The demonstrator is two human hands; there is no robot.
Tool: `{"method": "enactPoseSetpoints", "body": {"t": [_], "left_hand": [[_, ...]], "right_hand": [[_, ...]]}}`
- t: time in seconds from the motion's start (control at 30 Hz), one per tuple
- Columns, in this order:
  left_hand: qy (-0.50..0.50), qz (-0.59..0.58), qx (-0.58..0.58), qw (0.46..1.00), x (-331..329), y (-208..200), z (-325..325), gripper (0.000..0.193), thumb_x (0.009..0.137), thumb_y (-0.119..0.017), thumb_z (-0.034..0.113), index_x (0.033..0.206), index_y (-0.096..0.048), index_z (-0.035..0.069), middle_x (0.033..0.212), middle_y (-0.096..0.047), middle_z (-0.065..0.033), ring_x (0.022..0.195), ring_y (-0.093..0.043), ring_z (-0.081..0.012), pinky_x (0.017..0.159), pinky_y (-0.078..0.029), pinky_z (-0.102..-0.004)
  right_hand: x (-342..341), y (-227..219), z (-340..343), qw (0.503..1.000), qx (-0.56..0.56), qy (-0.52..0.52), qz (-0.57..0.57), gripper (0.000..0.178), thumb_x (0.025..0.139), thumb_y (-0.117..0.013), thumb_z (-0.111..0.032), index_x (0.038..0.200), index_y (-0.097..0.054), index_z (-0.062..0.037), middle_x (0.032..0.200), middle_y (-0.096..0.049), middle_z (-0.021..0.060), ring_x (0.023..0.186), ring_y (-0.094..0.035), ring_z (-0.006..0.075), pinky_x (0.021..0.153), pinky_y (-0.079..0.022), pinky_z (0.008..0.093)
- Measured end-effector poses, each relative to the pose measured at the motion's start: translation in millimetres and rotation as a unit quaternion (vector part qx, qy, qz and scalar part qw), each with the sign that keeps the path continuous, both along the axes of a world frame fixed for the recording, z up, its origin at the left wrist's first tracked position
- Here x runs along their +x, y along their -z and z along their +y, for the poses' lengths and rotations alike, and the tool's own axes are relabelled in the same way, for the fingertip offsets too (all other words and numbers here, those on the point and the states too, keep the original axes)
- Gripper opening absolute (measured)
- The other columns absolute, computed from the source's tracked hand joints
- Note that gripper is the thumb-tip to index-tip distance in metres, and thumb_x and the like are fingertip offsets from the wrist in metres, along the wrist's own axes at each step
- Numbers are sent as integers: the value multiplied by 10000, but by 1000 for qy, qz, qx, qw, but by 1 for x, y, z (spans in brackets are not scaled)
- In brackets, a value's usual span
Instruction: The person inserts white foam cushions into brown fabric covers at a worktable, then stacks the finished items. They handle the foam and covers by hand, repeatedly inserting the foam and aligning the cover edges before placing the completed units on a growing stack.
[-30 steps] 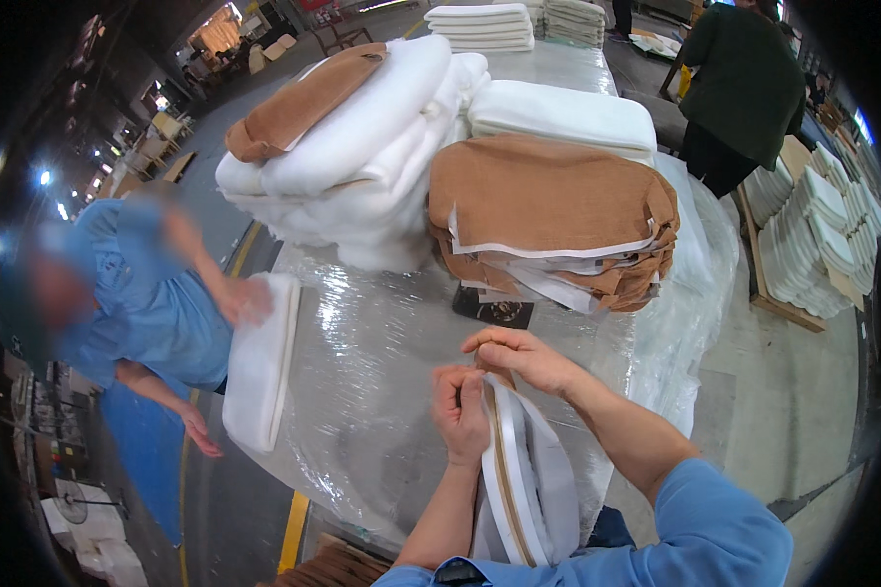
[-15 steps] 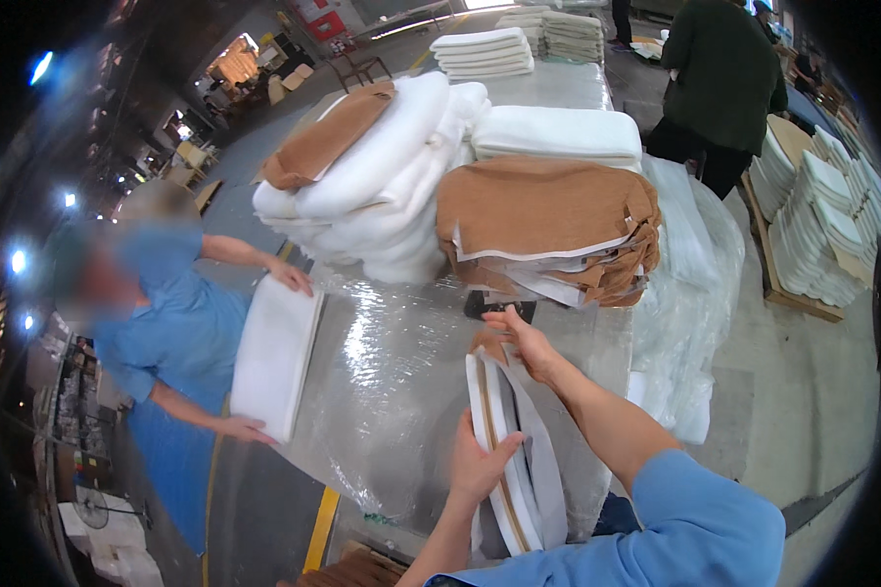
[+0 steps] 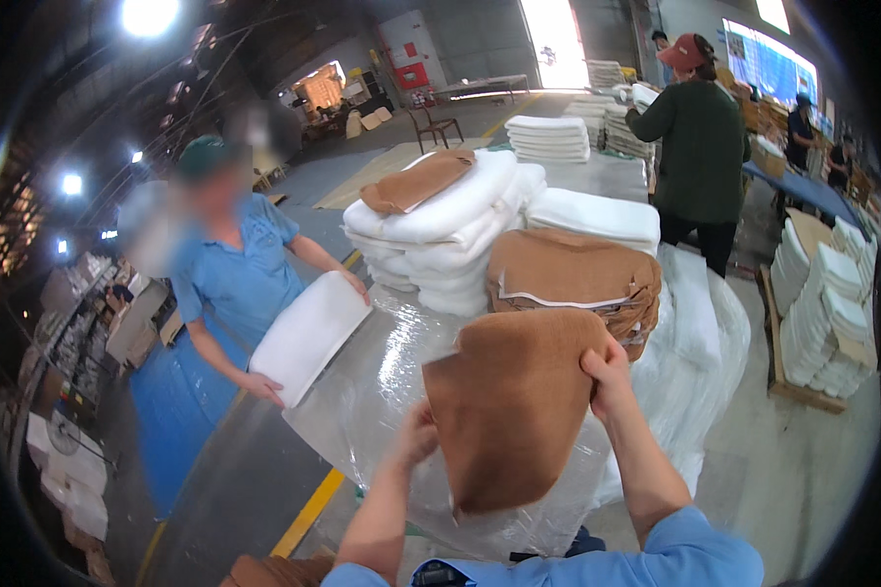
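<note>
I hold up a brown fabric cushion cover [image 3: 511,411] over the plastic-wrapped table, its broad face turned toward me. My right hand [image 3: 607,377] is closed on its upper right edge, with the thumb on the front. At the cover's left edge is my left hand [image 3: 419,433], slightly blurred, its fingers closed at the border and partly hidden behind the fabric. Just beyond the raised cover lies a stack of brown covers [image 3: 573,256] with pale linings showing along its side.
A co-worker in blue [image 3: 250,264] holds a white pad [image 3: 313,333] on the left. White padding [image 3: 431,240] is piled behind, topped by a brown piece [image 3: 419,182]. Clear plastic sheeting [image 3: 724,342] hangs at the right. A pallet of white pads [image 3: 827,313] stands farther right.
The cover, earlier held edge-on with a zipper strip showing, has been raised and turned with its brown face toward me. Both hands have moved to its sides. The view has tilted upward.
</note>
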State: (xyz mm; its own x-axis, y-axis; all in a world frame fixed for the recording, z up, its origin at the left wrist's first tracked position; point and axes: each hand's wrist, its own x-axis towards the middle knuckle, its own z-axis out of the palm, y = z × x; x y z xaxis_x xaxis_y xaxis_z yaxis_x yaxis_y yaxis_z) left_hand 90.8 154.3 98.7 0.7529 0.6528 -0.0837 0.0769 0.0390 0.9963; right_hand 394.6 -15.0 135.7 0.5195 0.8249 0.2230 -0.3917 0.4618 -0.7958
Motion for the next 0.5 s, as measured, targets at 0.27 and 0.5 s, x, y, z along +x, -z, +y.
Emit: {"method": "enactPoseSetpoints", "body": {"t": [0.27, 0.5], "left_hand": [[-161, -212, 186, 946, 74, -34, -59, 494, 1158, -461, 330, 1550, -493, 33, 1509, -573, -126, 1384, -549, -222, 1151, -461, -393], [-30, -348, -143, 926, 72, -39, -104, 723, 1141, -380, 554, 1628, -342, 21, 1619, -439, -151, 1480, -443, -249, 1241, -345, -412]], "right_hand": [[-152, 9, -92, 939, -134, 210, -236, 646, 727, -999, -299, 1131, -538, -96, 1136, -542, 34, 997, -564, 153, 869, -511, 334], [-121, -5, -88, 983, -63, -21, -169, 495, 1001, -744, -460, 1223, -571, -52, 1125, -526, 24, 1069, -499, 133, 902, -450, 304]]}}
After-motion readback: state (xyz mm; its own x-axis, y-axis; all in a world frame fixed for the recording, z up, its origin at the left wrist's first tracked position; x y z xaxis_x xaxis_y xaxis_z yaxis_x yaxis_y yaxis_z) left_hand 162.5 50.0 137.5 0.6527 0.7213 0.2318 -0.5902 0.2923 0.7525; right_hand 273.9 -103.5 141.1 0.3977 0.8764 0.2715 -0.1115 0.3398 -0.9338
